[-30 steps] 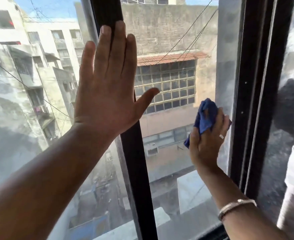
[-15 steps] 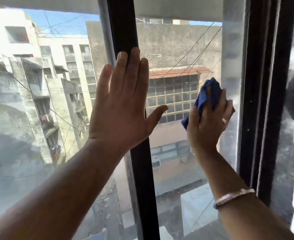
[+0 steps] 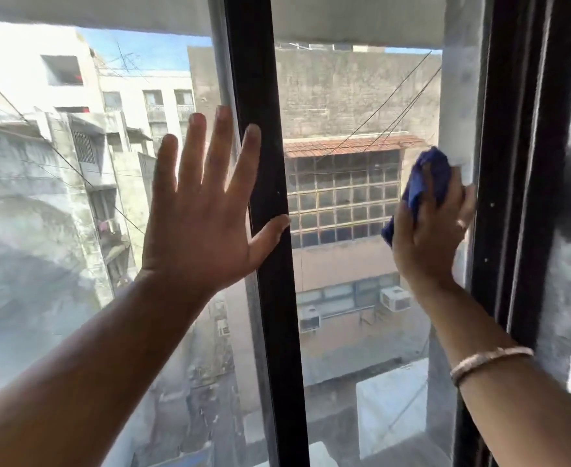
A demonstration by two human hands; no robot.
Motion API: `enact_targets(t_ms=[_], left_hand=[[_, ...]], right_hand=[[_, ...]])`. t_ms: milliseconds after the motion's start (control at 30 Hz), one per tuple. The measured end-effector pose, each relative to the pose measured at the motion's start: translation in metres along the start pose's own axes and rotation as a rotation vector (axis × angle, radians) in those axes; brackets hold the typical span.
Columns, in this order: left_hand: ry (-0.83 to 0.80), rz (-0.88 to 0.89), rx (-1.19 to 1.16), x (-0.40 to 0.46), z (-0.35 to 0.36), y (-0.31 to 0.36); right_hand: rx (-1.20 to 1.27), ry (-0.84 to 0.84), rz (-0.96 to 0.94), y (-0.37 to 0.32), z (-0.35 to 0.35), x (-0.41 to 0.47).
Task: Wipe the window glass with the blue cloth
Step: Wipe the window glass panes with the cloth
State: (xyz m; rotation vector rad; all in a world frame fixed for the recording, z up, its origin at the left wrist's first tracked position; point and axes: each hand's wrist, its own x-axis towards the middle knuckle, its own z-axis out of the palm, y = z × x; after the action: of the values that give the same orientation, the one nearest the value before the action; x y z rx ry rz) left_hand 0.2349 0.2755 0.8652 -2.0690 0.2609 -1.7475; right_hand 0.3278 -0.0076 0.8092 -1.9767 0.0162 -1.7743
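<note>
head view shows the right hand (image 3: pixel 427 230) closed around the bunched blue cloth (image 3: pixel 424 178), pressing it to the window glass (image 3: pixel 344 264) hard against the pane's right edge, beside the black frame (image 3: pixel 513 197). the left hand (image 3: pixel 203 224) is spread flat and empty, fingers splayed, bracing on the left pane and the black centre mullion (image 3: pixel 270 163). likely risks: knuckles scraping the frame, a missed strip along the edge, and the braced palm smudging glass.
</note>
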Motion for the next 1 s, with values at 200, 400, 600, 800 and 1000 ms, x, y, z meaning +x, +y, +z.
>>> enact_targets(t_ms=[200, 400, 600, 800, 1000], left_hand=[[0.01, -0.005, -0.004, 0.001, 0.004, 0.0], [-0.009, -0.006, 0.001, 0.001, 0.003, 0.0], [-0.028, -0.005, -0.011, 0.0, 0.003, 0.0], [-0.03, 0.004, 0.007, 0.0, 0.005, -0.001], [-0.026, 0.006, -0.002, 0.002, 0.005, -0.001]], right_hand=[[-0.025, -0.083, -0.486, -0.065, 0.018, -0.073], [0.014, -0.171, -0.451, 0.012, -0.004, -0.05], [-0.021, 0.077, -0.038, -0.077, 0.013, 0.019], [-0.057, -0.179, -0.727, -0.037, 0.005, -0.057], [0.002, 0.02, -0.192, -0.033, -0.001, 0.054]])
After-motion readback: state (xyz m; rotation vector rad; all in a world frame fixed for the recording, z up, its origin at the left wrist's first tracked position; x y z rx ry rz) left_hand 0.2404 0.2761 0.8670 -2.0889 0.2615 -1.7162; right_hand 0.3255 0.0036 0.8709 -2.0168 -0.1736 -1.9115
